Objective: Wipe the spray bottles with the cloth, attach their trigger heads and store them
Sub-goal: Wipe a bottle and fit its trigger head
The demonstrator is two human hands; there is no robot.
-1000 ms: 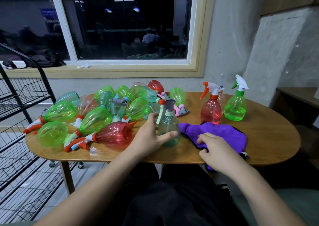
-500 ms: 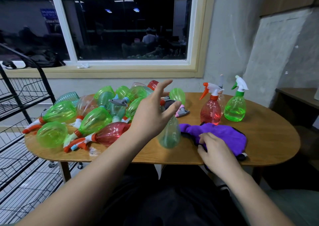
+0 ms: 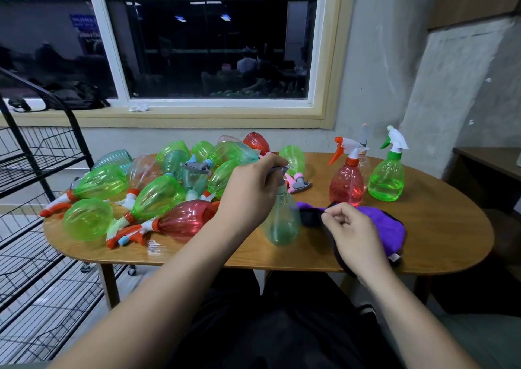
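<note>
We find nothing we can read. Through the far left pane of the window (image 3: 225, 112), a blue sign (image 3: 84, 27) carries pale lines of lettering, but they are too blurred for us to make out a word.

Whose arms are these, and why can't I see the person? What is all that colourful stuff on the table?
There is no machine here. A person wears a camera on their head, so the picture shows what they see looking down: their own two arms. The left hand grips the grey trigger head on top of a pale blue-green spray bottle standing on the wooden table. The right hand pinches the edge of a purple cloth. On the left lies a pile of green and red spray bottles on their sides. Behind the cloth, a red spray bottle and a green spray bottle stand upright with heads on. A black wire rack stands left of the table.
</note>
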